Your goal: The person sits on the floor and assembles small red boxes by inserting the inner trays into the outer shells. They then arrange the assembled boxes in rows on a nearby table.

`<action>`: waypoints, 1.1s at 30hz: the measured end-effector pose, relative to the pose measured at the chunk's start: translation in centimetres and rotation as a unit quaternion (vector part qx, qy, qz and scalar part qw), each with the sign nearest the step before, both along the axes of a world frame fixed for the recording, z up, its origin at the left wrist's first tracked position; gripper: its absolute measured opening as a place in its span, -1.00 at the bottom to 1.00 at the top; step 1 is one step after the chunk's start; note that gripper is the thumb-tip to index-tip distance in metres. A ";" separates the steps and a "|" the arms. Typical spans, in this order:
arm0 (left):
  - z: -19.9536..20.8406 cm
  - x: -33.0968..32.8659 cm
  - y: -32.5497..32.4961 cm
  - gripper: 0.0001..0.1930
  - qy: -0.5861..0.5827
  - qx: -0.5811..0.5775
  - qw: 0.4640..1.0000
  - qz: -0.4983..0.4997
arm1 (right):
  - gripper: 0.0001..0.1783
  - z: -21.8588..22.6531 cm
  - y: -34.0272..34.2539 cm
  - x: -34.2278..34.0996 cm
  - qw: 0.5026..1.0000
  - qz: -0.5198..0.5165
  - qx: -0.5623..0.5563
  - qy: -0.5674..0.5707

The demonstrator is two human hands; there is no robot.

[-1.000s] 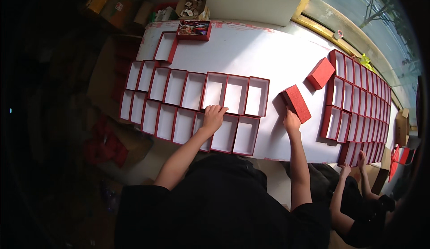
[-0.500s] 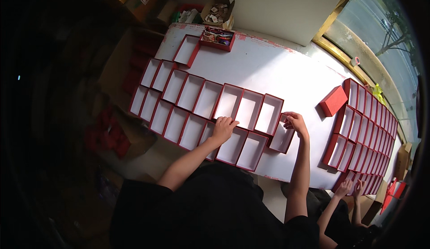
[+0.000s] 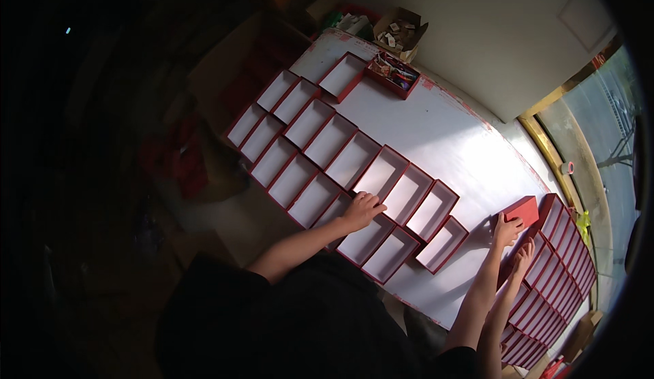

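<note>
Hands two (wearer's); right touching one red box

Your Arms Spread Wide Apart

Your left forearm slants from its dark sleeve toward the far right, ending in your left grip, palm down, fingers bent. Your right forearm stretches out at the right; your right grip has curved fingers, its firmness unclear.
</note>
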State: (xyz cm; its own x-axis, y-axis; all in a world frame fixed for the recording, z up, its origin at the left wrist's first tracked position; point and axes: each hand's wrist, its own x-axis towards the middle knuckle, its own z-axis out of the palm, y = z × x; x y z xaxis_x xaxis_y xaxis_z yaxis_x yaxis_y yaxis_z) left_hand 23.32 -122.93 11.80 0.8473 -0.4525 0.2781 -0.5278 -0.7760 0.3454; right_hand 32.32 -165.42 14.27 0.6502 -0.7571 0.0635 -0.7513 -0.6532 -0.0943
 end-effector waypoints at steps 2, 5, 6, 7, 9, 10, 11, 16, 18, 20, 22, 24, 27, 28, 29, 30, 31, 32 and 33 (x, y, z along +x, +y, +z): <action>-0.1 -0.3 0.0 -0.78 0.004 -0.001 1.000 0.007 | -0.31 -0.3 0.2 -0.5 0.999 -0.006 -0.017 0.036; -0.4 -0.3 -0.2 -0.78 0.003 -0.002 1.000 0.013 | -0.36 -0.2 1.7 -2.3 0.997 0.011 -0.024 0.069; -0.3 -0.3 -0.2 -0.79 0.003 -0.004 1.000 0.014 | -0.35 -0.7 2.2 -3.5 0.998 0.017 -0.046 0.049; -0.3 -0.2 -0.2 -0.80 0.001 -0.003 1.000 0.015 | -0.33 -1.4 2.8 -4.8 0.997 0.022 -0.066 0.027; -0.5 -0.1 0.0 -0.70 0.010 0.013 1.000 0.005 | -0.34 -2.6 3.5 -7.6 0.996 0.035 -0.082 -0.024; -0.3 -0.1 0.0 -0.65 0.011 0.018 1.000 0.005 | -0.34 -2.9 3.9 -8.8 0.997 0.044 -0.061 -0.024; -0.2 -0.1 0.2 -0.60 0.013 0.023 1.000 0.003 | -0.35 -2.9 4.3 -10.1 0.998 0.051 -0.040 -0.024; 1.3 0.4 2.1 -0.45 0.100 -0.081 0.991 -0.034 | -0.53 1.6 9.8 -12.9 0.987 0.114 0.076 -0.078; 2.6 1.0 4.1 -0.47 0.106 -0.117 0.987 -0.024 | -0.69 2.4 12.9 -11.7 0.950 0.151 0.205 -0.182; 3.9 1.6 6.8 -0.50 0.133 -0.159 0.978 -0.024 | -0.75 3.9 18.0 -8.7 0.904 0.157 0.327 -0.225; 4.9 2.3 10.3 -0.60 0.141 -0.197 0.970 -0.009 | -0.78 4.9 23.5 -3.7 0.854 0.220 0.406 -0.241; 5.3 3.3 14.1 -0.68 0.141 -0.226 0.964 0.003 | -0.73 3.0 26.6 1.8 0.807 0.238 0.491 -0.227; 6.9 4.9 20.8 -0.68 0.114 -0.237 0.963 0.058 | -0.51 2.6 32.2 11.5 0.792 0.188 0.574 -0.093; 7.3 5.5 23.2 -0.68 0.087 -0.223 0.967 0.089 | -0.40 2.1 33.8 14.5 0.807 0.158 0.566 -0.057; 7.5 6.0 25.5 -0.67 0.062 -0.207 0.969 0.120 | -0.33 1.1 35.0 17.1 0.808 0.117 0.575 -0.045; 7.3 6.1 27.7 -0.66 0.057 -0.179 0.969 0.160 | -0.36 0.4 36.2 19.5 0.792 0.071 0.605 -0.051; 7.6 6.1 29.8 -0.60 0.083 -0.133 0.967 0.203 | -0.38 -0.3 37.1 21.3 0.773 0.023 0.631 -0.058; 7.2 6.1 31.6 -0.57 0.087 -0.101 0.962 0.237 | -0.47 -1.2 37.6 22.6 0.754 0.010 0.655 -0.054; 6.6 6.0 33.0 -0.54 0.090 -0.072 0.957 0.267 | -0.54 -1.6 38.2 23.3 0.762 0.007 0.646 -0.045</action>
